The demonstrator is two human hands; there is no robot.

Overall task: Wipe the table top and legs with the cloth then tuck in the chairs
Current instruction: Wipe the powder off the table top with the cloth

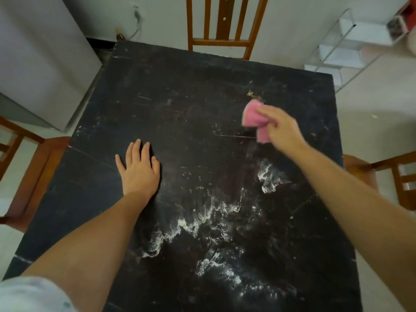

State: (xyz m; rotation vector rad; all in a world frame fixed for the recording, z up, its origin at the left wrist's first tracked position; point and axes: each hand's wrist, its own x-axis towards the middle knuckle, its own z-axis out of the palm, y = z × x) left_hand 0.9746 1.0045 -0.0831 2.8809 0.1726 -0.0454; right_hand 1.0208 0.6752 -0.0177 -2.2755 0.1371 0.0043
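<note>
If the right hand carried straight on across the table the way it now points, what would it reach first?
Probably the small tan crumbs just beyond the pink cloth that the right hand grips. Past them the dark table top looks free up to its far edge, though depth is uncertain.

Hands on a dusty black table

The right hand (282,129) grips a pink cloth (253,119) at the table's (171,104) far right; the left hand (139,167) lies flat, white powder (211,224) streaking the near side.
</note>
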